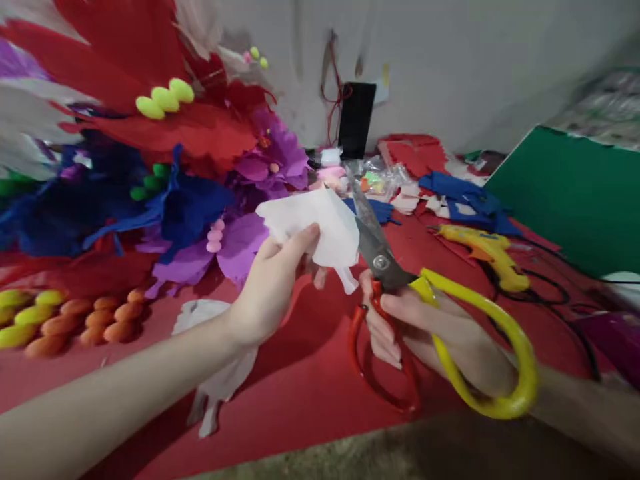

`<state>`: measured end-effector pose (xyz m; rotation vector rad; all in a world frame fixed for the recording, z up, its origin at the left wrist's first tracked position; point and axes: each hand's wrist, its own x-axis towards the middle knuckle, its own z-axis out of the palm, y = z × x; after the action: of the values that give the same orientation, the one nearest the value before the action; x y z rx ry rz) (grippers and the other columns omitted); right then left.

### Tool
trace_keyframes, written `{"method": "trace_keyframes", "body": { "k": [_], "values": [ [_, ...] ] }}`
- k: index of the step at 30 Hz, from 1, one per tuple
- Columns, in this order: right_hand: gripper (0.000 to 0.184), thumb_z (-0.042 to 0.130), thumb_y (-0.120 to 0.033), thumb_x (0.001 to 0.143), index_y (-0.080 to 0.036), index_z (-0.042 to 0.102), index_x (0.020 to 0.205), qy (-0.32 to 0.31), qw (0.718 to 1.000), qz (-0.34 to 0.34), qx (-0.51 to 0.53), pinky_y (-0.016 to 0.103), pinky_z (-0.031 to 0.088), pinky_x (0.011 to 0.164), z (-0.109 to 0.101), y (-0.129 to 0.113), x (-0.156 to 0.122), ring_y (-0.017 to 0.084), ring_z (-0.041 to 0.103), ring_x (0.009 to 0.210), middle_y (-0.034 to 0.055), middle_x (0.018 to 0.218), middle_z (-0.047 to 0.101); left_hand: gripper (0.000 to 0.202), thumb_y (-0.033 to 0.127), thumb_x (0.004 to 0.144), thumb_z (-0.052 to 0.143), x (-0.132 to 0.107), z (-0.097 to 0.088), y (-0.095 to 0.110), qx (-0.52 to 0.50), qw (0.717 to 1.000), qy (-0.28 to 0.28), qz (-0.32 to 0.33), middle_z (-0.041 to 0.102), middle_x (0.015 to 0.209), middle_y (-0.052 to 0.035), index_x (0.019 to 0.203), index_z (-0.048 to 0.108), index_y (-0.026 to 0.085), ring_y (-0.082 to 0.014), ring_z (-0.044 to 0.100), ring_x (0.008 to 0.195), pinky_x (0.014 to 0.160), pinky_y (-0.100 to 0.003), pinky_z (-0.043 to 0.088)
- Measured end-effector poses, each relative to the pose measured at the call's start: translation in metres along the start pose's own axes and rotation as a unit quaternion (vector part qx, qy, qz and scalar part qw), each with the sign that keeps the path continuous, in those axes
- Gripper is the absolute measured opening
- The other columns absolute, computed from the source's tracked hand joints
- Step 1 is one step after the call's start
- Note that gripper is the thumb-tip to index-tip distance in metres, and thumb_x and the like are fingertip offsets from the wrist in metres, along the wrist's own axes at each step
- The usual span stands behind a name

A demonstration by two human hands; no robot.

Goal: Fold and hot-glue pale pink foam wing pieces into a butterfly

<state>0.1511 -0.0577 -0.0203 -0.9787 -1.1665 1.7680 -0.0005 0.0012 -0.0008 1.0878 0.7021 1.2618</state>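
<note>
Between the thumb and fingers of my left hand (273,280) is a white petal cutout (337,233), held up above the red table. Its edge is wavy and a narrow tab hangs from its lower right. My right hand (450,333) is closed around scissors (383,263) with one yellow and one red handle. The blades point up and away, close beside the petal's right edge; I cannot tell whether they touch it. Beneath my left forearm, more white petal cutouts (227,380) lie on the table, partly hidden by the arm.
Large red, blue and purple paper flowers (200,140) crowd the left. Yellow and orange egg-shaped pieces (55,320) lie in front of them. A yellow glue gun (485,253) with a black cable lies right, near blue cutouts (465,197) and a green board (570,193). A dark phone (357,120) stands against the wall.
</note>
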Motion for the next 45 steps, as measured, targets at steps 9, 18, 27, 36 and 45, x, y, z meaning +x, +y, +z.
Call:
{"method": "trace_keyframes", "body": {
  "k": [9,18,27,36,45],
  "values": [
    [0.028,0.057,-0.042,0.082,-0.017,0.046,0.088,-0.035,0.997,-0.003,0.066,0.017,0.032,0.046,0.001,-0.008,-0.001,0.003,0.035,0.048,-0.0058,0.056,0.039,0.027,0.017,0.080,0.050,0.005,-0.008,-0.004,0.018,1.000,-0.007,0.004,0.045,0.049,0.0052,0.053,0.047,0.017,-0.0055,0.045,0.039,0.042,-0.016,0.041],
    [0.020,0.055,-0.031,0.080,-0.013,0.049,0.072,-0.097,0.993,0.027,0.060,0.020,0.034,0.056,0.001,-0.016,-0.005,0.005,0.044,0.057,-0.0017,0.063,0.045,0.027,0.018,0.080,0.049,0.006,-0.009,-0.005,0.040,0.999,-0.016,-0.002,0.040,0.045,0.0061,0.053,0.051,0.017,-0.0070,0.045,0.038,0.042,-0.018,0.042],
    [0.023,0.054,-0.038,0.085,-0.016,0.051,0.081,-0.027,0.996,-0.007,0.090,0.020,0.034,0.055,0.000,-0.001,-0.003,0.006,0.043,0.055,-0.0025,0.060,0.046,0.027,0.020,0.078,0.050,0.001,-0.008,-0.007,0.069,0.997,-0.033,-0.010,0.046,0.046,0.0044,0.051,0.047,0.017,-0.0071,0.044,0.039,0.039,-0.018,0.038],
    [0.025,0.051,-0.041,0.087,-0.017,0.048,0.090,-0.034,0.997,-0.042,0.060,0.019,0.033,0.052,-0.003,0.003,-0.002,0.005,0.041,0.053,-0.0042,0.059,0.044,0.033,0.022,0.080,0.049,0.001,-0.009,-0.006,0.083,0.996,-0.038,-0.002,0.045,0.043,0.0047,0.047,0.045,0.018,-0.0079,0.049,0.042,0.051,-0.020,0.045],
    [0.022,0.053,-0.038,0.086,-0.017,0.046,0.091,-0.011,0.997,-0.050,0.060,0.016,0.031,0.048,0.000,0.002,-0.002,0.003,0.036,0.049,-0.0063,0.056,0.041,0.034,0.024,0.079,0.047,0.002,-0.009,-0.005,0.084,0.995,-0.046,-0.021,0.050,0.041,0.0015,0.046,0.051,0.017,-0.0101,0.051,0.041,0.046,-0.021,0.043]
  ]
}}
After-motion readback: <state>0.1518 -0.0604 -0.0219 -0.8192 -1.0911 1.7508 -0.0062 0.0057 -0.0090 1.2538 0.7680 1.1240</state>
